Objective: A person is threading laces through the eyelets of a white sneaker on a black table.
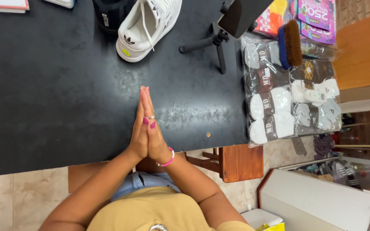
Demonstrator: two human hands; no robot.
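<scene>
White leather sneaker (148, 26), small black tripod (213, 42), bagged rolled socks (279, 98) on black tabletop (43, 94); left hand (138, 132) and right hand (155, 132) flat, pressed palm-to-palm, holding nothing.

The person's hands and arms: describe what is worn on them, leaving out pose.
Both forearms are bare, with no sleeves showing. The right hand has pink-painted fingernails, a thin ring on one finger, and a pink bracelet with a white section at the wrist. The left hand shows no jewellery from this view; its nails are mostly hidden.
</scene>
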